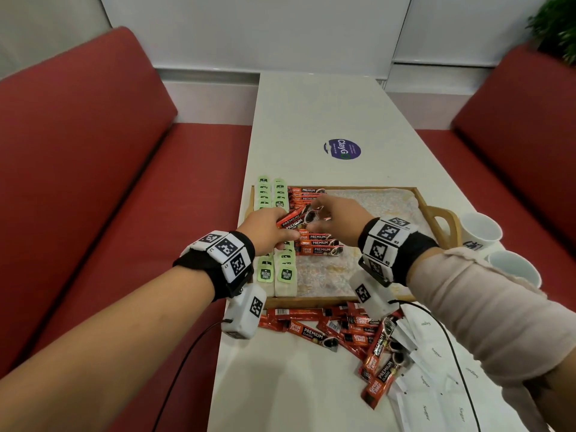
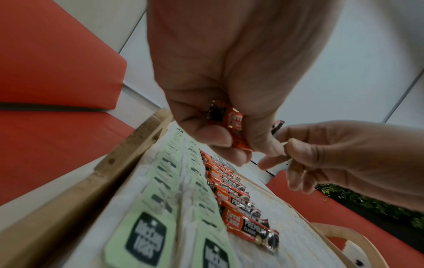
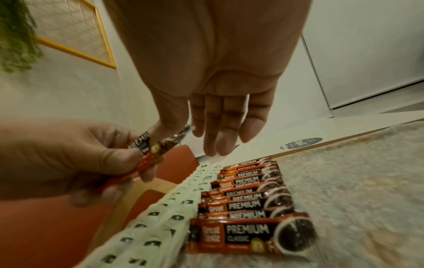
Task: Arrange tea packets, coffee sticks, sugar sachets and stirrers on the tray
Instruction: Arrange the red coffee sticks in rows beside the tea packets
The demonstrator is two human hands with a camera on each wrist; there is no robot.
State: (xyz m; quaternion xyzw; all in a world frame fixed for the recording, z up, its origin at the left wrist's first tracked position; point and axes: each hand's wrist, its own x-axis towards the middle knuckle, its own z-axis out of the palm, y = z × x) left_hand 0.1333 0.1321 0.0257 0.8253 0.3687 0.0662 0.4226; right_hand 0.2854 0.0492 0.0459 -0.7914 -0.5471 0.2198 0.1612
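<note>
Over the left part of the tray (image 1: pixel 420 201), my left hand (image 1: pixel 265 227) is gripping a small bunch of coffee sticks (image 1: pixel 291 220) in curled fingers. My right hand (image 1: pixel 338 215) is pinching the far tip of one with thumb and forefinger, its other fingers hanging straight and loose. On the tray, two columns of green tea packets (image 1: pixel 268 272) are lying along the left edge, with a row of coffee sticks (image 1: pixel 318 244) just beside them. Near me on the table (image 1: pixel 311 113), loose coffee sticks (image 1: pixel 352 332) and sugar sachets (image 1: pixel 436 381) are lying in a heap.
</note>
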